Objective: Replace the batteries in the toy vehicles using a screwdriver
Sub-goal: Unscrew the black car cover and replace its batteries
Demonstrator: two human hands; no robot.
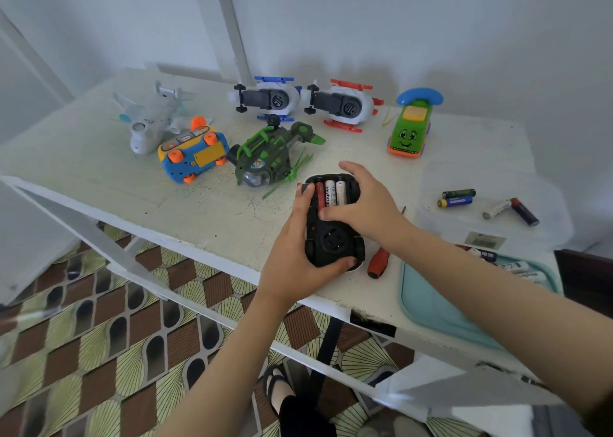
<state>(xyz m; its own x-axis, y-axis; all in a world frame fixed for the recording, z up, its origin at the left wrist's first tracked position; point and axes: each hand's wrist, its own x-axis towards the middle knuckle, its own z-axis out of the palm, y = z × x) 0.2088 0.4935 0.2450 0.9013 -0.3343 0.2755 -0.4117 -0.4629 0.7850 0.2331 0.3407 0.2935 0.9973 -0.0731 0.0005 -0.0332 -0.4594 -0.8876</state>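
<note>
Cracked white tabletop (166,197), left grip (292,254) clasping black car (331,241), right grip (368,204) pinching cylindrical batteries (331,193)

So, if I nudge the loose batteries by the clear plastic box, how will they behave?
Probably they roll: the batteries are round cylinders lying on their sides. The clear box looks smooth, so they may slide too. They seem stiff, unlikely to break.

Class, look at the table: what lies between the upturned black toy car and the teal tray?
An orange-handled screwdriver, right beside the black toy car; the head view shows it.
</note>
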